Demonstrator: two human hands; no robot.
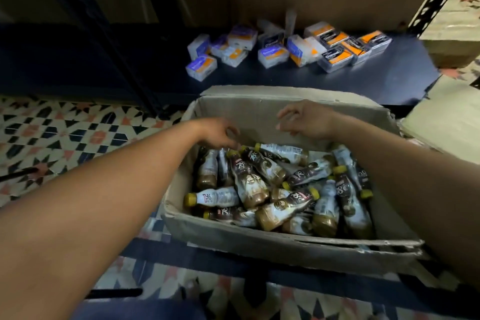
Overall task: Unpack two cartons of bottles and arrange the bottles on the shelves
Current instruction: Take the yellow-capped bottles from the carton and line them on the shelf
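- Your left hand (218, 132), centre frame, curls fingers over yellow-capped brown-and-white plastic bottles (272, 189); grip cannot be told.
- Your right hand (305, 119) hangs loosely curled, empty.
- They lie jumbled in a worn cardboard carton (259, 244), lower centre.

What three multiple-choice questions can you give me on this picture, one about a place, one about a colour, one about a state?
1. Where do the small packs lie?
A. On the dark shelf behind the carton.
B. Inside the carton.
C. On the tiled floor at the left.

2. What colour are the bottle caps?
A. Red.
B. Yellow.
C. Blue.

3. How do the bottles sit in the carton?
A. Upright in rows.
B. Sealed in one wrapped pack.
C. Lying jumbled on their sides.

Answers: 1 A, the packs are scattered on the shelf beyond the carton's far wall; 2 B, every cap in view is yellow; 3 C, they lie crosswise over each other in the open carton.
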